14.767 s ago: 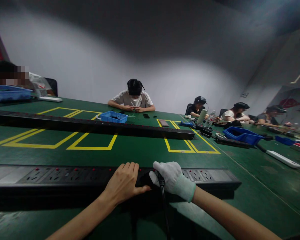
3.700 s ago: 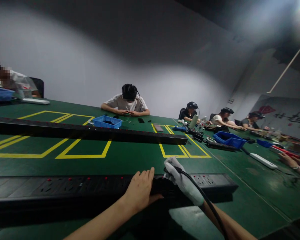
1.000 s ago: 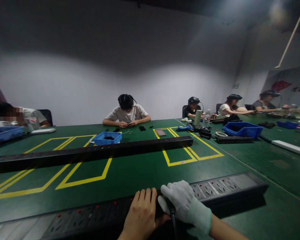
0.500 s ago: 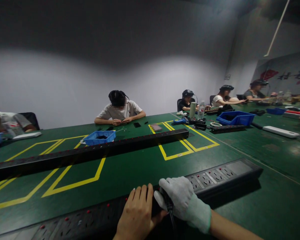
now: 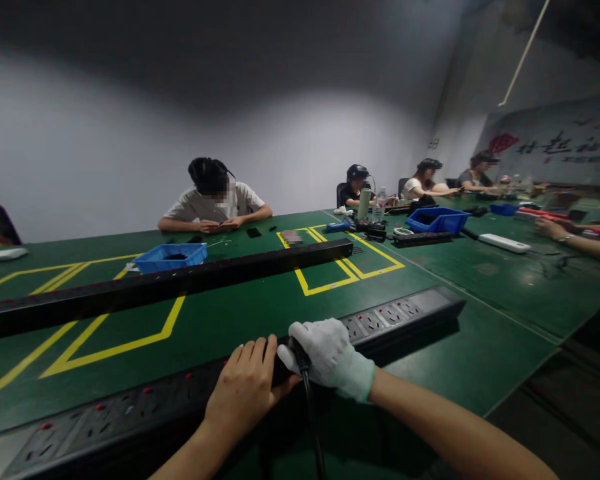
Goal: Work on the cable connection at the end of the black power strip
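Observation:
A long black power strip (image 5: 167,400) with several sockets and red switches lies slantwise along the near side of the green table. My bare left hand (image 5: 245,380) grips it near the middle, fingers over the top and thumb along the near side. Right beside it, my right hand (image 5: 327,353), in a white glove, is closed around a black plug (image 5: 300,357). From that plug a black cord (image 5: 313,427) hangs down toward me. The glove covers the plug's front, so I cannot tell whether it sits in a socket.
Another long black power strip (image 5: 275,263) lies farther back across yellow tape lines. Blue bins (image 5: 180,257) (image 5: 437,220) stand behind it. A white power strip (image 5: 505,243), a green bottle (image 5: 363,205) and several seated people are beyond. The table's edge (image 5: 525,380) runs at the right.
The view has turned to the right, so the scene sits farther left and more of the wall banner shows. Both hands keep their places on the power strip and plug.

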Demonstrator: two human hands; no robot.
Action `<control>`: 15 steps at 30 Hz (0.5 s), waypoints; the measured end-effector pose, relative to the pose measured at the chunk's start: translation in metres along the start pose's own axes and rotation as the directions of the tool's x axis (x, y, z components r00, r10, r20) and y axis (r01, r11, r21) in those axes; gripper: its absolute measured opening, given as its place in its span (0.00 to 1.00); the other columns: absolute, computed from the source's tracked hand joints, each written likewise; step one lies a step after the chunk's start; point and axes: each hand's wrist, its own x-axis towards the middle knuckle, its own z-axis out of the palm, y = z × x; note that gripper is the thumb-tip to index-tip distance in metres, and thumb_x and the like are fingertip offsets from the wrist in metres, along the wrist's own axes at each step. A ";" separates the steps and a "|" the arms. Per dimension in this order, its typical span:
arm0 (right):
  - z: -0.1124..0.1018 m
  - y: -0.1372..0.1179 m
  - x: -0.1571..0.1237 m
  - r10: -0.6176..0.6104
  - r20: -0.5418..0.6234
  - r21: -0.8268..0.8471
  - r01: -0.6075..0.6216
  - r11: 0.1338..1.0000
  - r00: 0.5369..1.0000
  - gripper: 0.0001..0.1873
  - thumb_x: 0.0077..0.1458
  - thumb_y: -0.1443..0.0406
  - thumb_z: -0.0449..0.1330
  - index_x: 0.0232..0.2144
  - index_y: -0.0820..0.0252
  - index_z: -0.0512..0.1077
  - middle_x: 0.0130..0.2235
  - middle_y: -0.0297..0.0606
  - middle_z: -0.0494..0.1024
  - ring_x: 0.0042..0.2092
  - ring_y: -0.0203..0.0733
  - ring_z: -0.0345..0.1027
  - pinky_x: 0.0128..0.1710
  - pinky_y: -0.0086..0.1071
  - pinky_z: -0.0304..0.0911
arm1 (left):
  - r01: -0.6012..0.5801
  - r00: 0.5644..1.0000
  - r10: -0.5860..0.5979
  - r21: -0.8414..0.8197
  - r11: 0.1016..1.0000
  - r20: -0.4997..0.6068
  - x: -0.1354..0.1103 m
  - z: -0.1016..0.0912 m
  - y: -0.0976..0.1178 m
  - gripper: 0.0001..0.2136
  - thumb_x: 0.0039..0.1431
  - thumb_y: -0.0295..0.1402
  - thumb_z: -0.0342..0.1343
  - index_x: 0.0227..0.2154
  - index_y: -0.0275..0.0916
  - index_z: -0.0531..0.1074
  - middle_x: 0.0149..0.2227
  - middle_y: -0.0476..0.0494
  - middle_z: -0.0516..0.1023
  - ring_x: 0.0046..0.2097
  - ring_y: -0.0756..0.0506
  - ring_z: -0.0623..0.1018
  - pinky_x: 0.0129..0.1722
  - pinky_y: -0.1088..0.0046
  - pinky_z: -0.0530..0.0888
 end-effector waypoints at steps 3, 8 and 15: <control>-0.002 0.001 0.000 -0.014 0.022 -0.027 0.015 1.000 1.000 0.18 0.60 0.51 0.47 0.32 0.57 0.65 0.27 0.33 0.72 0.28 0.37 0.65 0.27 0.33 0.38 | -0.015 1.000 0.015 -0.023 1.000 -0.015 0.000 -0.001 -0.001 0.31 0.60 0.53 0.40 0.48 0.27 0.69 0.41 0.31 0.75 0.41 0.36 0.75 0.41 0.58 0.70; -0.006 -0.001 0.001 0.000 0.089 -0.031 0.003 1.000 0.996 0.15 0.59 0.52 0.49 0.35 0.57 0.65 0.29 0.34 0.74 0.30 0.37 0.66 0.27 0.32 0.37 | 0.016 0.999 -0.012 -0.085 0.996 0.048 0.002 -0.012 -0.002 0.32 0.59 0.55 0.40 0.48 0.28 0.68 0.40 0.31 0.74 0.42 0.36 0.75 0.41 0.59 0.70; -0.005 0.002 0.003 -0.020 0.088 0.014 0.019 1.000 0.996 0.17 0.61 0.52 0.47 0.35 0.59 0.66 0.29 0.36 0.74 0.29 0.36 0.65 0.26 0.33 0.37 | 0.075 0.963 -0.031 -0.155 0.985 0.268 0.012 -0.027 -0.005 0.32 0.59 0.54 0.42 0.52 0.30 0.65 0.45 0.30 0.73 0.45 0.36 0.74 0.45 0.59 0.69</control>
